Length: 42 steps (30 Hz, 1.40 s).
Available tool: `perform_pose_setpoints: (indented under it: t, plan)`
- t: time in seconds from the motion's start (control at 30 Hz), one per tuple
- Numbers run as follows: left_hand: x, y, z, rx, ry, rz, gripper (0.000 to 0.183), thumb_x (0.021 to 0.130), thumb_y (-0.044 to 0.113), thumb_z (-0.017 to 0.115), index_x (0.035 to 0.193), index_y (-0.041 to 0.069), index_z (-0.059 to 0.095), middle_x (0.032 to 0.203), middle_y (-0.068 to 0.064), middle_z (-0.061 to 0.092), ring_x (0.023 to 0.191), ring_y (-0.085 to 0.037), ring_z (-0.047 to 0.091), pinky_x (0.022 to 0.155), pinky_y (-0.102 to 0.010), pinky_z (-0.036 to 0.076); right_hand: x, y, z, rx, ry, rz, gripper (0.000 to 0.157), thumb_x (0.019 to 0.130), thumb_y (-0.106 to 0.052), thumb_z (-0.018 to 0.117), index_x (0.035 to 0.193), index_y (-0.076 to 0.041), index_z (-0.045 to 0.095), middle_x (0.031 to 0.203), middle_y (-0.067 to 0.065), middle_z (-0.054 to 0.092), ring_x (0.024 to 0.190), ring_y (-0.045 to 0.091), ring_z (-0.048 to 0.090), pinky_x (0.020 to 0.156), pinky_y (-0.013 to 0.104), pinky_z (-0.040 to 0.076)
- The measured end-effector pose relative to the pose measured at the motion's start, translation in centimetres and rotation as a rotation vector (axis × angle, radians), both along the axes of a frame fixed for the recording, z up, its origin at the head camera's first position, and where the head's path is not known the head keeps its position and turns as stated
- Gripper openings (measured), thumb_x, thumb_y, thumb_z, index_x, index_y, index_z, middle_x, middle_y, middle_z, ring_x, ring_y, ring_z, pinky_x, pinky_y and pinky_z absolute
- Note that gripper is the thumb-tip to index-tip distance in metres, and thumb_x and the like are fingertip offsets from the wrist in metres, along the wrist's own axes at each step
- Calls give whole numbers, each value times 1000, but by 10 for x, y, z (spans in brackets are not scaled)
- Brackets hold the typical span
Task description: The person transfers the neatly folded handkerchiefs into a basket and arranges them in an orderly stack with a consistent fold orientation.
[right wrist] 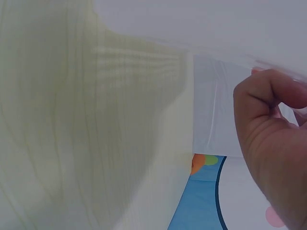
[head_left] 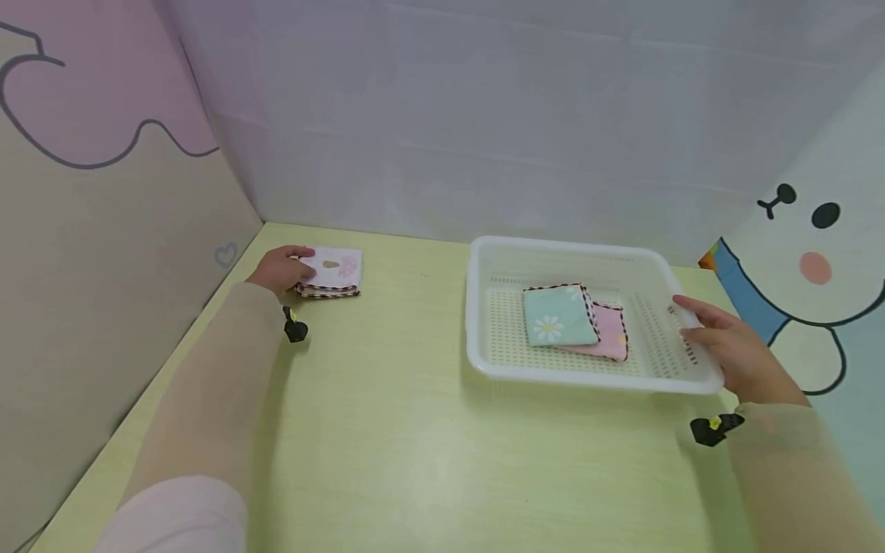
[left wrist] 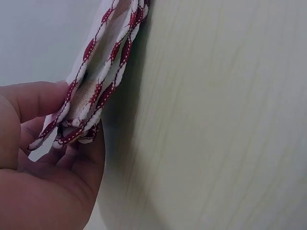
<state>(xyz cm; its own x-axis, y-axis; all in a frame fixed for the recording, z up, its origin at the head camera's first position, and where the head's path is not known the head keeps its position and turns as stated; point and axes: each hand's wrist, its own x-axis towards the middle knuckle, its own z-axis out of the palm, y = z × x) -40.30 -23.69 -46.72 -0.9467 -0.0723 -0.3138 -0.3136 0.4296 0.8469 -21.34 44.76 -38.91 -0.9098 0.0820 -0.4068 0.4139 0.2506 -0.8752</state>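
At the far left of the table, my left hand (head_left: 282,269) pinches a folded white handkerchief (head_left: 340,263) by its left edge. The left wrist view shows thumb and fingers on either side of the handkerchief's layers (left wrist: 98,81), which have red-and-white stitched borders. My right hand (head_left: 736,349) grips the right rim of a white plastic basket (head_left: 588,378), fingers curled over it. Inside the basket, a mint folded handkerchief (head_left: 560,313) with a daisy print overlaps a pink one (head_left: 613,334). From the right wrist, the basket's underside (right wrist: 201,28) appears above the table with a shadow below.
The pale wood-grain table (head_left: 415,453) extends between the hands and toward the front. A grey-white sheet (head_left: 442,130) stands behind it. Panels with cartoon prints flank both sides, the right one (head_left: 795,284) close by my right hand.
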Motion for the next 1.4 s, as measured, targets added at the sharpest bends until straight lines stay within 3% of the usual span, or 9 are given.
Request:
perform_pose_setpoints:
  t: [0.17,0.37,0.7,0.9,1.03,1.23,1.4]
  plan:
    - [0,-5,-3,17,-24,19,57,99,10,66,153,13,50,162,-18,35,141,-35,38,113,-48,37,-1,-1,-1,-10,-1,1,67,108,-19,55,165,-31,22,172,6,9,100,4,64,84,38,60]
    - [3,-8,-2,76,-32,11,57,100,12,67,154,12,49,166,-14,28,148,-36,29,118,-49,32,-3,-2,-2,-14,-5,-1,67,108,-20,56,165,-33,24,172,6,11,100,4,65,83,38,60]
    - [11,-6,2,168,-60,23,58,103,14,64,157,15,45,159,-20,36,130,-31,47,104,-39,47,-5,-2,-3,-59,-8,-14,70,107,-18,59,165,-34,24,172,4,10,99,5,66,83,39,60]
    - [11,-3,3,283,-39,13,59,102,9,66,157,14,45,146,-13,44,112,-20,53,87,-26,51,-5,-2,-4,-42,-5,-4,69,108,-19,57,166,-32,22,172,5,9,100,4,65,84,39,60]
    - [12,0,7,350,-27,-8,59,102,7,65,157,13,44,134,-6,47,102,-16,54,79,-22,51,-5,-2,-5,-14,-6,-4,67,109,-20,54,166,-32,21,173,6,7,101,4,63,85,39,60]
    - [10,2,12,404,-25,-36,58,103,7,62,157,13,42,148,-9,41,117,-21,52,85,-23,54,-6,-2,-7,13,1,7,66,109,-20,53,166,-31,20,173,7,7,102,4,62,86,40,59]
    - [8,8,20,451,-47,-17,58,104,7,61,158,16,42,160,-11,32,129,-27,47,90,-26,55,-7,-3,-5,-9,8,7,67,108,-19,55,166,-32,22,172,8,11,100,4,64,85,41,60]
